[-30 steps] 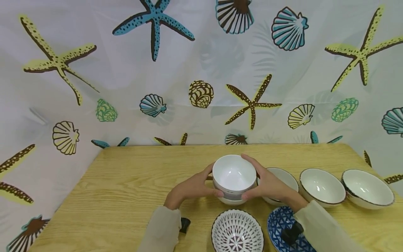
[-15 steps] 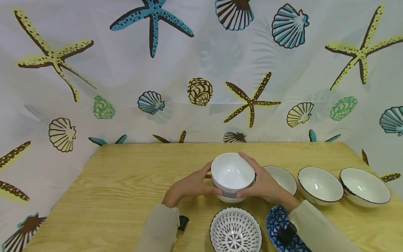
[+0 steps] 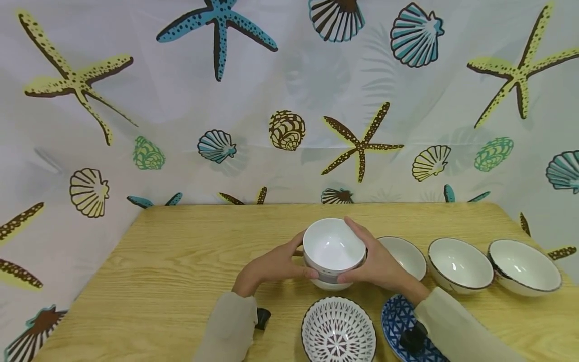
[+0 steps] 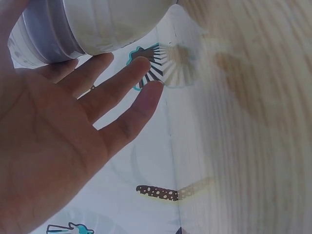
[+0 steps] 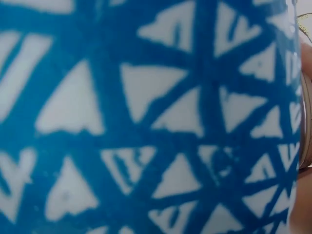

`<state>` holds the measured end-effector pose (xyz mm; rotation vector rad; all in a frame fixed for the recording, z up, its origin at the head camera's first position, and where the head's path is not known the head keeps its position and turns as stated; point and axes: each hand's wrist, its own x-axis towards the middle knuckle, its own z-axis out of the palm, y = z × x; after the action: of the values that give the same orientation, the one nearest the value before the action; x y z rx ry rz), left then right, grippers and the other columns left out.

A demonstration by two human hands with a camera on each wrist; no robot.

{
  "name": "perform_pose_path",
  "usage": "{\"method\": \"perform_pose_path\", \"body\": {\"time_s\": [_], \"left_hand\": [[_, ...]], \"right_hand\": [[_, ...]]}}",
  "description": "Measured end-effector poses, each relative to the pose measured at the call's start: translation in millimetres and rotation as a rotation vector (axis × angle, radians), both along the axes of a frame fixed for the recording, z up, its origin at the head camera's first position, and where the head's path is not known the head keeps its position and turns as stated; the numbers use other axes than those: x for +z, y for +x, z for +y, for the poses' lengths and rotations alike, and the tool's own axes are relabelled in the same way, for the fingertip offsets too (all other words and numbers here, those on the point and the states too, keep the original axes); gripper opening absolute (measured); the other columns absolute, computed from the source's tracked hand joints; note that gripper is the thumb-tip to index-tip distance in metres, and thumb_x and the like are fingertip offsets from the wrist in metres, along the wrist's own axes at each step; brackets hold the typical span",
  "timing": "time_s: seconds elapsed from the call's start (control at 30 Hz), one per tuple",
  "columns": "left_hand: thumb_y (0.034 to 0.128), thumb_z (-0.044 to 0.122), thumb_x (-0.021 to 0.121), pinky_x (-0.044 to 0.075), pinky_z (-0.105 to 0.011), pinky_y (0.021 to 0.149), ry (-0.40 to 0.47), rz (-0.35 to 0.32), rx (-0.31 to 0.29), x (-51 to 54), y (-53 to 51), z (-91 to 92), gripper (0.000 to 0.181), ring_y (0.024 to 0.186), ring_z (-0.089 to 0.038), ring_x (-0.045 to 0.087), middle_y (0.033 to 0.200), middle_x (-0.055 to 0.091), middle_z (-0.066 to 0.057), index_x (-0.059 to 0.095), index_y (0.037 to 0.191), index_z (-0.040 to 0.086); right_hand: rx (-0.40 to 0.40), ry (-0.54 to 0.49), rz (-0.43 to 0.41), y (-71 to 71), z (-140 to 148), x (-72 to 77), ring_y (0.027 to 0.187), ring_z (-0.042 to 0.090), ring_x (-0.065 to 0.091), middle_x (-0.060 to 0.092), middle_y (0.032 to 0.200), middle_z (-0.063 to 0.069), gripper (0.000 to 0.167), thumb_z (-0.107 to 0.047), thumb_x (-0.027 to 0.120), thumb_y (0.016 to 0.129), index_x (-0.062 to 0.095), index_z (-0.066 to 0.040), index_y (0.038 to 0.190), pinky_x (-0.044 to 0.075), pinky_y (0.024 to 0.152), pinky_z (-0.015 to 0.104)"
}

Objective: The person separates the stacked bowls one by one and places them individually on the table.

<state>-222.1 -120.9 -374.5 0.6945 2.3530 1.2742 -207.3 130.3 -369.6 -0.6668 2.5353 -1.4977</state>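
A white bowl with a grey band [image 3: 333,245] is held between both hands near the table's middle, its inside facing up. My left hand [image 3: 277,262] grips its left side, thumb at the front; in the left wrist view the hand [image 4: 73,122] has several fingers spread beside the banded bowl [image 4: 53,29]. My right hand [image 3: 380,264] grips the right side, thumb in front, a finger at the rim. Another white bowl surface [image 3: 331,285] shows just below the held bowl; whether they touch is unclear. A blue triangle-patterned bowl [image 5: 170,122] fills most of the right wrist view.
Three white dark-rimmed bowls [image 3: 402,255] [image 3: 460,264] [image 3: 524,266] stand in a row on the right. In front are a grey-and-white patterned bowl [image 3: 338,329] and a blue patterned dish [image 3: 394,322], partly under the right sleeve. A printed curtain [image 3: 253,100] hangs behind the wooden table [image 3: 149,281].
The head view has shifted slightly, moving the whole scene a little up and left. Both hands keep their grip on the bowl; the right thumb sits slightly further left along its front.
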Motion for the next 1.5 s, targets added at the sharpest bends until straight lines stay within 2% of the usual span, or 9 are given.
{"method": "perform_pose_path", "body": {"time_s": [0.3,0.67,0.93,1.17,1.37,1.5], "left_hand": [[0.0777,0.048,0.075,0.035,-0.056,0.107,-0.013,-0.023,0.005,-0.9,2.9,1.6,0.104,0.136,-0.037,0.037,0.154,0.03,-0.01,0.01,0.155,0.021],[0.078,0.047,0.075,0.035,-0.055,0.107,-0.037,-0.026,-0.002,-3.1,1.4,1.9,0.104,0.137,-0.036,0.036,0.155,0.029,-0.009,0.009,0.155,0.023],[0.0799,0.039,0.076,0.034,-0.057,0.107,-0.037,-0.032,0.026,-1.6,0.4,1.7,0.103,0.137,-0.037,0.036,0.156,0.027,-0.009,0.007,0.155,0.023],[0.0803,0.038,0.076,0.033,-0.057,0.108,-0.024,-0.041,0.003,-1.6,-0.4,3.5,0.102,0.137,-0.037,0.035,0.156,0.026,-0.009,0.007,0.155,0.023],[0.0794,0.042,0.076,0.032,-0.057,0.109,-0.043,-0.033,0.014,-1.8,-0.9,1.7,0.104,0.138,-0.036,0.035,0.156,0.026,-0.009,0.007,0.155,0.022],[0.0797,0.045,0.074,0.03,-0.056,0.11,-0.029,-0.021,-0.02,-3.1,-3.1,0.9,0.105,0.139,-0.037,0.033,0.157,0.022,-0.009,0.005,0.155,0.02]], "right_hand": [[-0.016,0.021,-0.011,2.5,-1.2,-0.8,0.132,0.038,0.04,0.024,0.154,0.015,0.121,-0.028,0.09,0.062,0.012,-0.015,0.154,0.039,0.104,0.053],[-0.03,0.036,0.024,2.0,-0.9,-5.2,0.129,0.039,0.043,0.027,0.153,0.016,0.117,-0.027,0.089,0.064,0.015,-0.013,0.154,0.043,0.101,0.052],[-0.039,0.046,0.029,1.3,-3.7,-2.7,0.13,0.038,0.042,0.026,0.154,0.014,0.119,-0.029,0.089,0.063,0.015,-0.014,0.154,0.043,0.101,0.052],[-0.038,0.035,0.023,1.3,0.6,-4.1,0.132,0.038,0.04,0.024,0.155,0.014,0.119,-0.027,0.09,0.062,0.015,-0.016,0.154,0.041,0.103,0.053],[-0.043,0.043,0.028,-0.1,-0.1,0.6,0.135,0.039,0.037,0.022,0.157,0.013,0.117,-0.028,0.09,0.062,0.018,-0.016,0.154,0.038,0.105,0.054],[-0.055,0.013,0.025,0.9,-0.2,5.6,0.135,0.038,0.036,0.022,0.157,0.011,0.116,-0.026,0.09,0.062,0.019,-0.017,0.154,0.037,0.106,0.055]]}}
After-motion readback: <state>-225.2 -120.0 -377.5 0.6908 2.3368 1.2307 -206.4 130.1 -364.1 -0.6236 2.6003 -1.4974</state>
